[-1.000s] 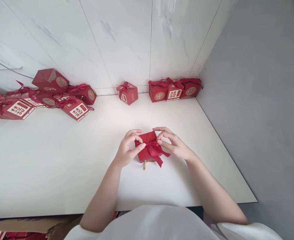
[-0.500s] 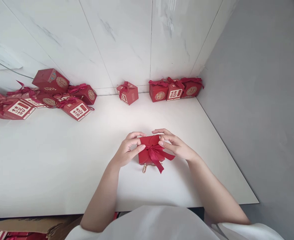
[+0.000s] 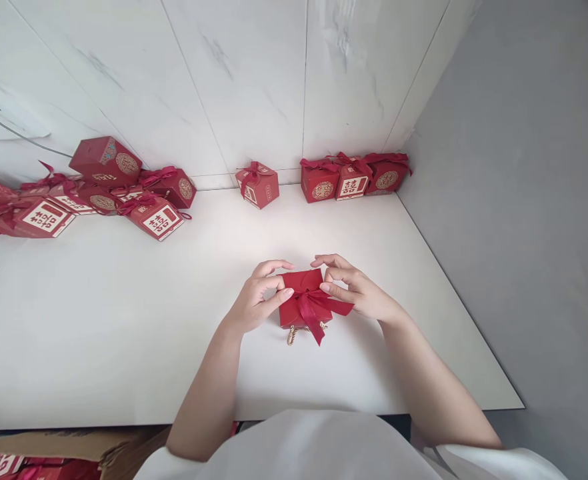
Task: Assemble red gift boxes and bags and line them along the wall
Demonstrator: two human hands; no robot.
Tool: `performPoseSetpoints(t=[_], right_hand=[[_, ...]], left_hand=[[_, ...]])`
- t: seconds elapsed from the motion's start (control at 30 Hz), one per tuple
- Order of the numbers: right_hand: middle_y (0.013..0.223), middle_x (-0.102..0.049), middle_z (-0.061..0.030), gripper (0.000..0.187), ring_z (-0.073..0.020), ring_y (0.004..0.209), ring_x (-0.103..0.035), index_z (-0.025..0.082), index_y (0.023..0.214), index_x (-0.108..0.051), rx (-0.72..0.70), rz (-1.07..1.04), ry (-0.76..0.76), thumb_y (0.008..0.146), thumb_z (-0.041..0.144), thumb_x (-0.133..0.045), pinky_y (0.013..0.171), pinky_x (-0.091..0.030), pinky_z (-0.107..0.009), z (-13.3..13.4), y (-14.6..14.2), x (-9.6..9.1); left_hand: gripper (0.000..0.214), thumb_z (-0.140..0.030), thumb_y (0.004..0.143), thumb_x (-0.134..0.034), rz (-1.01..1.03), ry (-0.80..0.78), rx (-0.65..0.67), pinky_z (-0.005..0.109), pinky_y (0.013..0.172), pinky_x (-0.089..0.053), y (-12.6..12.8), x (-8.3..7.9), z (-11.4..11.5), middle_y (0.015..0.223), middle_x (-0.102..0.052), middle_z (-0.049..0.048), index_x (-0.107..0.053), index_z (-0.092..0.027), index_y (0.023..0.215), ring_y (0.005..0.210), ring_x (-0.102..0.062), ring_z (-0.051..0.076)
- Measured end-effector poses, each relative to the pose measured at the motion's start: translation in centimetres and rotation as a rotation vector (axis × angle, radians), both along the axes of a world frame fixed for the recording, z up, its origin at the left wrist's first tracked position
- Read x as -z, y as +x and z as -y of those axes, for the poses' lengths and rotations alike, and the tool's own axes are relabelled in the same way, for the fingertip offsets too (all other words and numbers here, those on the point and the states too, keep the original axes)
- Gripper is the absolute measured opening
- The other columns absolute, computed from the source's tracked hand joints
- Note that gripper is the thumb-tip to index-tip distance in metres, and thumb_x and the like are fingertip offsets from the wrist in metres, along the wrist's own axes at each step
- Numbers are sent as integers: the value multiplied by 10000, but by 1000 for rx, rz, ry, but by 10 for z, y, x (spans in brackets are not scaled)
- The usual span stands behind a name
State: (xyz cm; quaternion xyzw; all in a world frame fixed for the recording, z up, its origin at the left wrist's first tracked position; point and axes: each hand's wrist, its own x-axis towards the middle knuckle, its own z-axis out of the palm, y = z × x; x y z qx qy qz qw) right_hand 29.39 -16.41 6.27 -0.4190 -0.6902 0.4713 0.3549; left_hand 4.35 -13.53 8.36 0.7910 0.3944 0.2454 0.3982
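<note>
Red box [image 3: 291, 311] shifted slightly right, left hand [image 3: 255, 305] pinching its top, right hand [image 3: 361, 295] pinching ribbon [image 3: 311, 308]

your left hand [image 3: 254, 303] and right hand [image 3: 361, 293] cover both ends of the red box [image 3: 294, 312], and the ribbon [image 3: 310, 308] hides its middle. the gold cord [image 3: 291, 333] just below your thumbs runs under the box. far left of your left hand, the pile of boxes [image 3: 49, 217] is cut off by the edge. so is the carton [image 3: 74, 445] under your left elbow.
</note>
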Motion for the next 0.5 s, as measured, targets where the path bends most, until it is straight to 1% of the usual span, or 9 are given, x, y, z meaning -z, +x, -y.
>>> performPoseSetpoints(t=[0.2, 0.37, 0.5], right_hand=[[1283, -495, -56, 336, -255, 1354, -382, 217, 711, -573, 1, 29, 12, 970, 420, -506, 1110, -310, -436, -1, 2, -2], [1245, -497, -57, 331, -255, 1303, -436, 222, 724, -602, 21, 11, -10, 965, 430, -509, 1097, -331, -439, -2, 0, 1], [1233, -503, -63, 326, -256, 1287, -448, 221, 728, -607, 29, 4, 11, 964, 424, -511, 1086, -345, -448, -3, -1, 2]], left_hand=[[327, -331, 941, -513, -38, 25, 25, 382, 1040, -411, -1, -3, 0, 1343, -531, 16, -496, -185, 648, 1284, -461, 216], [333, -335, 937, -510, -20, 13, 16, 383, 1015, -434, 1, -1, 0, 1336, -536, 36, -487, -183, 642, 1265, -473, 229], [335, -340, 932, -518, 3, -10, 9, 387, 1014, -437, 2, -1, 0, 1328, -542, 43, -485, -182, 638, 1258, -480, 237]])
